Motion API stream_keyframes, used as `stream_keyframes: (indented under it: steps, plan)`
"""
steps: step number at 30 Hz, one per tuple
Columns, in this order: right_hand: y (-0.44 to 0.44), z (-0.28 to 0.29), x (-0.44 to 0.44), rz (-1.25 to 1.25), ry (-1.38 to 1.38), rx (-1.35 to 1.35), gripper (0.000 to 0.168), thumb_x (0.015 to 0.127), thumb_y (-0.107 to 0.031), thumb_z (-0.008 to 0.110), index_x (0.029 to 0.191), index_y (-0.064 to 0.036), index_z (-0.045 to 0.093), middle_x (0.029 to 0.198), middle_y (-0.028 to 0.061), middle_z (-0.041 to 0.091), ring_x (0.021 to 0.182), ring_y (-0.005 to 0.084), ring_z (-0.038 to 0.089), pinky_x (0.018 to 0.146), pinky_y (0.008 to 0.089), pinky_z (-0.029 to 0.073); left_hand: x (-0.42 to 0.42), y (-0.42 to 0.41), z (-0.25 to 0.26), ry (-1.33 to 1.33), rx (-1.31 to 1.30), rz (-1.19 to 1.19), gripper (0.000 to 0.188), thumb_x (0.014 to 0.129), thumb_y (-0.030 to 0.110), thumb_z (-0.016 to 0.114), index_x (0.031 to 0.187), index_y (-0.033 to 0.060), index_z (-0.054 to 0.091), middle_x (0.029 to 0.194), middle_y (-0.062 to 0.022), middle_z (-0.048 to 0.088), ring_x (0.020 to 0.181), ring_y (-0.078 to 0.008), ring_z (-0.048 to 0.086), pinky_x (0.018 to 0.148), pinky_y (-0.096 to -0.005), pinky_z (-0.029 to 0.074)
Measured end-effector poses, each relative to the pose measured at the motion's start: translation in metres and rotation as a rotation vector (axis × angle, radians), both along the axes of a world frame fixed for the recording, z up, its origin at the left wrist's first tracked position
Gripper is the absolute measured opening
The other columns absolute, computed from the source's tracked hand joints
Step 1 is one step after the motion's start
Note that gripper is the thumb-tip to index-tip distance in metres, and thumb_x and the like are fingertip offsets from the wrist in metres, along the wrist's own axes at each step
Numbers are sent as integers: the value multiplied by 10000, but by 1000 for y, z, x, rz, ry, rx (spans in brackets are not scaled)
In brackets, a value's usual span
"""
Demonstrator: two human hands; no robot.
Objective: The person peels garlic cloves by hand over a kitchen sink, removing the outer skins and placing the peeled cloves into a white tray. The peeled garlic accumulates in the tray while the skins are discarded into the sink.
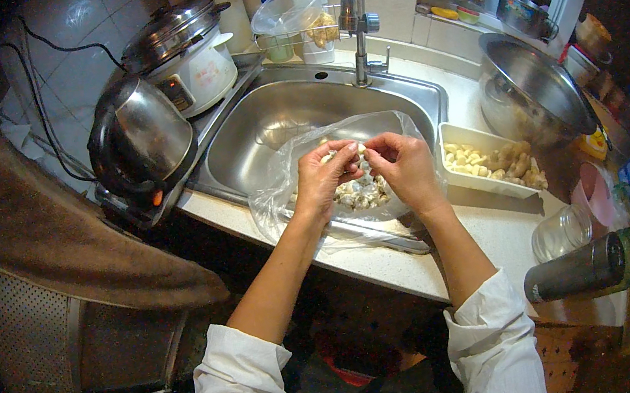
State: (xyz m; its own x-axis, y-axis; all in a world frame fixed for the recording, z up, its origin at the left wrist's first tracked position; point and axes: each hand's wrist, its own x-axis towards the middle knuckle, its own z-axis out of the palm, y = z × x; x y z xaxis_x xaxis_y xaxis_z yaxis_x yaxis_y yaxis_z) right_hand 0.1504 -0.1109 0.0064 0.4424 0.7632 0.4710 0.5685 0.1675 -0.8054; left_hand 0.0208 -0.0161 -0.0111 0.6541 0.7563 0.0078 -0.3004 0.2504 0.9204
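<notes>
Over the near edge of the sink, my left hand holds a pale garlic clove at its fingertips. My right hand pinches the same clove from the other side. Something pale, perhaps another clove, shows among my left fingers, mostly hidden. Below both hands a clear plastic bag lies spread open across the sink's front rim. Inside it are what look like garlic cloves and papery skins, partly covered by my hands. Right of my right hand, a white tray holds peeled garlic cloves and ginger root.
A chrome faucet rises behind the steel sink. At left stand an electric kettle and a rice cooker. On the right are a large steel basin, a glass jar and a dark tumbler.
</notes>
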Motion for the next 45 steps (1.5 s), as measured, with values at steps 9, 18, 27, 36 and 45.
stream_keyframes:
  steps: [9, 18, 27, 36, 45]
  plan:
    - [0, -2, 3, -56, -45, 17, 95, 831, -71, 667, 856, 13, 703, 690, 143, 677, 583, 194, 668, 547, 314, 514, 1, -2, -1, 3, 58, 1, 197, 895, 166, 694, 1025, 19, 681, 853, -53, 695, 690, -88, 651, 672, -245, 583]
    - [-1, 4, 0, -132, -192, 77, 68, 804, -56, 663, 789, 9, 653, 724, 166, 667, 603, 250, 662, 572, 348, 515, 1, -2, 0, 12, 44, -21, 187, 921, 189, 659, 1013, 27, 675, 843, -50, 692, 698, -88, 654, 694, -261, 590]
    - [-1, 5, -2, -103, -144, 72, 81, 800, -60, 669, 794, 18, 649, 733, 152, 660, 603, 221, 655, 575, 333, 515, 1, -1, 0, -16, 55, -54, 216, 929, 195, 650, 1067, 30, 675, 837, -22, 677, 695, -71, 635, 689, -234, 572]
    - [-2, 5, -2, -104, -163, 38, 102, 785, -82, 681, 796, 5, 628, 733, 133, 643, 601, 212, 633, 579, 328, 507, 2, -4, 1, -16, 81, 19, 175, 884, 148, 711, 991, 10, 697, 799, -49, 666, 663, -84, 624, 655, -253, 592]
    - [-2, 8, -2, -102, -142, 29, 107, 785, -92, 676, 788, 2, 625, 714, 134, 649, 599, 218, 637, 575, 335, 501, 2, -5, 3, -20, 87, 40, 169, 877, 141, 718, 989, 16, 699, 815, -53, 673, 673, -92, 636, 656, -247, 591]
